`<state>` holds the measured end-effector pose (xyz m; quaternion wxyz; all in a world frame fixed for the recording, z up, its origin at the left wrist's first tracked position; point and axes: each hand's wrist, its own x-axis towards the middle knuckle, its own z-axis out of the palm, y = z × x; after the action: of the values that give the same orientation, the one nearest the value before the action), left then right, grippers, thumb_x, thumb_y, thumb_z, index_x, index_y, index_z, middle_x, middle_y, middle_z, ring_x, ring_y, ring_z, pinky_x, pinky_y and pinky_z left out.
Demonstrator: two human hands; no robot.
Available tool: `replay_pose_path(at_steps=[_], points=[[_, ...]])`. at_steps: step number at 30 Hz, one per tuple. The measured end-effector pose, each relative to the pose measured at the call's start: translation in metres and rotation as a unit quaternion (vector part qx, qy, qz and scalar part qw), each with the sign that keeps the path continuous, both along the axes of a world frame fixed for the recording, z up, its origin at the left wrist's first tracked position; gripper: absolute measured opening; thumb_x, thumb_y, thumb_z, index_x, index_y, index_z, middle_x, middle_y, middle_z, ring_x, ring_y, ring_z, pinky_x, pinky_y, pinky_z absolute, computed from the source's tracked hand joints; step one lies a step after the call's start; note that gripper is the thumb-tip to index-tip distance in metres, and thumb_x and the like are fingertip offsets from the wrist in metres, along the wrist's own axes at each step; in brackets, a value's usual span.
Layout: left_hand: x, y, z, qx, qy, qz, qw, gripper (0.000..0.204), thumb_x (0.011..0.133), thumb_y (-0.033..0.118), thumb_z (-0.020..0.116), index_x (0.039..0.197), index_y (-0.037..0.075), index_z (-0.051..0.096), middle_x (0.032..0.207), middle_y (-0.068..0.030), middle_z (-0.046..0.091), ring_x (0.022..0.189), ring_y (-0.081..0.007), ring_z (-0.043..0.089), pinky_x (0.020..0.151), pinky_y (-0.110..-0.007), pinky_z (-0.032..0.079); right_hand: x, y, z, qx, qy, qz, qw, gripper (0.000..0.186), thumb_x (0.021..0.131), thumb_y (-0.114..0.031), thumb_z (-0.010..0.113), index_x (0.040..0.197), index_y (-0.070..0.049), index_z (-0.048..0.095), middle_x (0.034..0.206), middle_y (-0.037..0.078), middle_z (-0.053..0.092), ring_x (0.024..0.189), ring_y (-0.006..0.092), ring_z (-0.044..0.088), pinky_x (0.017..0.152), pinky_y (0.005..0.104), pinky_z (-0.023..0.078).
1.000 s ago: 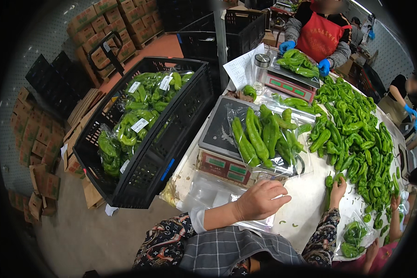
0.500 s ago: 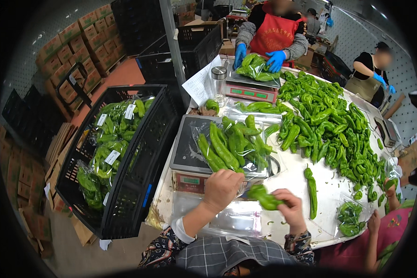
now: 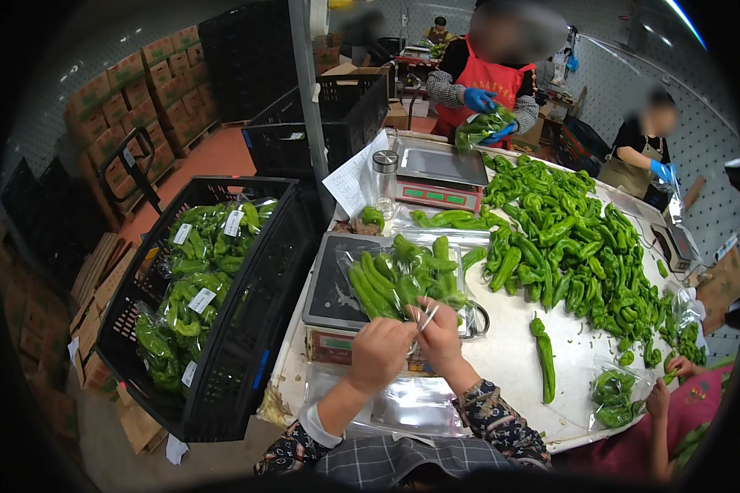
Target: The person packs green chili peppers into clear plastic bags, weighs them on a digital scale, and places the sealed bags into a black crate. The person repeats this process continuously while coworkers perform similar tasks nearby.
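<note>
A clear plastic bag of long green peppers (image 3: pixel 378 283) lies on the black plate of a scale (image 3: pixel 325 287) in front of me. My left hand (image 3: pixel 381 355) is closed on the near edge of the bag's mouth, its fingers curled inward. Right beside it, my right hand (image 3: pixel 442 337) pinches the same gathered edge, where a whitish fold of plastic stands up. The fingertips are partly hidden. Below my hands lies a stack of flat clear bags (image 3: pixel 415 408). One loose green pepper (image 3: pixel 544 359) rests on the white table to the right.
To the left stands a black crate (image 3: pixel 214 386) with labelled bags of peppers. A large pepper heap (image 3: pixel 567 222) covers the table's right side. A glass jar (image 3: pixel 384 179) stands behind my scale. Across the table, a blue-gloved person holds a bag of peppers (image 3: pixel 483 127); another works at right.
My right hand has moved left to the bag's mouth, and the pepper it held no longer shows there. The person opposite has lifted a bag off the far scale.
</note>
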<state>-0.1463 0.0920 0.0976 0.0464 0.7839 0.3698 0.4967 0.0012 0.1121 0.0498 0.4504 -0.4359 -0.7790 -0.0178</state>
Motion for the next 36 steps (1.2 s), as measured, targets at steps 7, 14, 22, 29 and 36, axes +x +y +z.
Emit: replay_pose_path(at_steps=[7, 14, 22, 29, 36], points=[[-0.010, -0.004, -0.011, -0.020, -0.017, 0.025, 0.999, 0.007, 0.074, 0.001, 0.061, 0.081, 0.003, 0.061, 0.072, -0.0104, 0.056, 0.064, -0.0268, 0.053, 0.056, -0.034, 0.042, -0.004, -0.003, 0.020, -0.024, -0.022, 0.076, 0.997, 0.032, 0.069, -0.002, 0.060, 0.101, -0.004, 0.058, 0.105, 0.013, 0.056, 0.085, 0.0308, 0.055, 0.072, 0.0374, 0.045], [-0.005, -0.004, -0.017, -0.092, -0.045, 0.033, 0.994, 0.012, 0.072, 0.001, 0.064, 0.084, 0.002, 0.061, 0.063, -0.0084, 0.049, 0.057, -0.0240, 0.047, 0.052, -0.034, 0.037, 0.083, -0.075, 0.021, -0.110, 0.307, 0.047, 0.944, 0.020, 0.072, 0.001, 0.056, 0.090, 0.000, 0.063, 0.087, 0.011, 0.064, 0.080, 0.0197, 0.062, 0.072, 0.0277, 0.049], [0.010, -0.001, -0.027, -0.126, -0.008, 0.013, 0.992, 0.013, 0.070, 0.000, 0.064, 0.082, 0.003, 0.063, 0.063, -0.0077, 0.051, 0.054, -0.0228, 0.047, 0.050, -0.032, 0.037, 0.238, -0.065, -0.055, -0.220, 0.251, -0.348, 0.876, 0.020, 0.077, -0.009, 0.055, 0.094, -0.002, 0.061, 0.089, 0.011, 0.061, 0.082, 0.0203, 0.058, 0.072, 0.0293, 0.045], [0.011, 0.010, -0.030, -0.081, 0.039, 0.005, 0.996, 0.005, 0.076, -0.002, 0.060, 0.081, 0.000, 0.061, 0.060, -0.0044, 0.045, 0.051, -0.0137, 0.039, 0.045, -0.026, 0.027, 0.290, 0.012, -0.073, -0.210, 0.120, -0.435, 0.867, 0.044, 0.075, -0.016, 0.056, 0.117, -0.006, 0.048, 0.128, 0.017, 0.038, 0.120, 0.0331, 0.034, 0.097, 0.0437, 0.029], [0.003, 0.008, -0.024, -0.061, 0.073, 0.035, 0.995, 0.013, 0.074, -0.001, 0.062, 0.086, 0.000, 0.062, 0.066, -0.0098, 0.052, 0.056, -0.0183, 0.048, 0.050, -0.028, 0.037, 0.319, 0.072, -0.151, -0.159, 0.233, -0.529, 0.800, 0.051, 0.076, -0.019, 0.060, 0.118, 0.004, 0.043, 0.119, 0.023, 0.043, 0.106, 0.0378, 0.046, 0.090, 0.0396, 0.039]])
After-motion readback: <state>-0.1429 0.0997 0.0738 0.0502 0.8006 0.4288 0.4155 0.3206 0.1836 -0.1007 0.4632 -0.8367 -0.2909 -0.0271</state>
